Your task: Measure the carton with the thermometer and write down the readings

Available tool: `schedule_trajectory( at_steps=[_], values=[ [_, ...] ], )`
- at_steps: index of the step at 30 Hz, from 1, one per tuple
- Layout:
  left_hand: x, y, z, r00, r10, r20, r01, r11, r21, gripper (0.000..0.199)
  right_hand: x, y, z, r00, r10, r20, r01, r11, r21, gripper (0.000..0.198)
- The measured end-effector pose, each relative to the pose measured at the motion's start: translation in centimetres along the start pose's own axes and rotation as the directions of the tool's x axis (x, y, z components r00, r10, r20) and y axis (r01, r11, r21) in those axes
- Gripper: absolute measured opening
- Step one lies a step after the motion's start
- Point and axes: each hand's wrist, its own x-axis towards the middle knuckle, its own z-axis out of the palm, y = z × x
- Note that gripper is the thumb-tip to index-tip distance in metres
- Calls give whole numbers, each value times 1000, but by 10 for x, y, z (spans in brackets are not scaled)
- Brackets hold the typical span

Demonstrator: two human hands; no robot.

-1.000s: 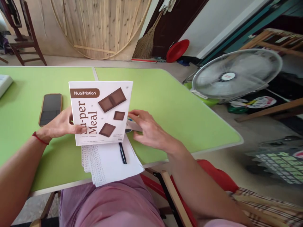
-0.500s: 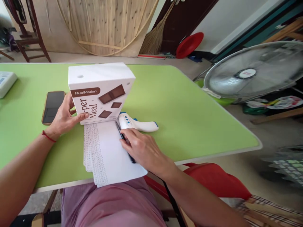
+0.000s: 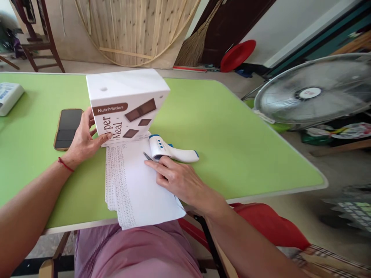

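Note:
My left hand (image 3: pixel 84 139) grips the lower left edge of a white NutriMotion box (image 3: pixel 116 117), thumb on its front. The box stands tilted on the far end of some paper sheets (image 3: pixel 142 185) with handwriting down their left side. My right hand (image 3: pixel 176 177) is closed around a dark pen (image 3: pixel 147 156) over the top sheet, its index finger stretched forward. Only the pen's pointed end shows; the rest is hidden by the hand. Right beside those fingers lies a white and blue infrared thermometer (image 3: pixel 171 150).
A phone (image 3: pixel 68 129) lies left of the box on the green table (image 3: pixel 232 146). A white device (image 3: pixel 10 98) sits at the far left. Beyond the table's right edge stands a large fan (image 3: pixel 310 92). Red fabric (image 3: pixel 266 224) is below the near edge.
My right hand has shifted slightly, and the pen's back end, visible before, is now hidden. The left hand still holds the box, which leans a little more. The view has shifted slightly.

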Motion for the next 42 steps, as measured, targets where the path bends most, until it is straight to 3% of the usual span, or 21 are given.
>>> schedule_trajectory(
  at_steps=[4, 6, 9, 12, 15, 17, 21, 23, 28, 34, 42],
  values=[
    [2, -1, -2, 996, 11, 89, -9, 1000, -23, 69, 0, 3, -18, 995, -68, -72, 89, 934, 346, 38],
    [1, 0, -2, 994, 28, 102, -26, 1000, -12, 68, 1, -2, -30, 991, -41, -126, 108, 806, 581, 39],
    [-2, -2, -1, 995, 41, 89, -46, 997, 59, 72, 11, -17, -41, 993, 59, -106, 59, 528, 847, 44],
    [-5, -5, 2, 998, 28, 59, -40, 974, 223, 94, 32, -33, -34, 981, 181, -75, 18, 301, 954, 33],
    [-8, -7, 7, 999, -9, 45, -6, 946, 325, 110, 54, -39, -18, 956, 282, -80, 31, 176, 984, 13],
    [-10, -7, 10, 999, -37, 39, 20, 926, 377, 117, 63, -37, -10, 967, 250, -47, -6, 209, 978, 22],
    [-13, -3, 15, 996, -87, 35, 60, 876, 478, 119, 63, -30, 0, 968, 247, -50, -75, 470, 879, 17],
    [-14, -1, 16, 994, -105, 44, 69, 861, 503, 115, 60, -28, 5, 948, 312, -68, -115, 532, 839, 10],
    [-14, 0, 16, 995, -69, 76, 20, 857, 515, 106, 61, -23, 16, 896, 419, -149, -149, 599, 786, 3],
    [-14, -2, 14, 996, -21, 81, -23, 858, 513, 114, 62, -20, 18, 933, 300, -198, -52, 659, 751, 4],
    [-14, -1, 15, 995, -43, 86, -9, 850, 527, 107, 64, -22, 16, 949, 280, -147, -88, 682, 726, 6]
  ],
)
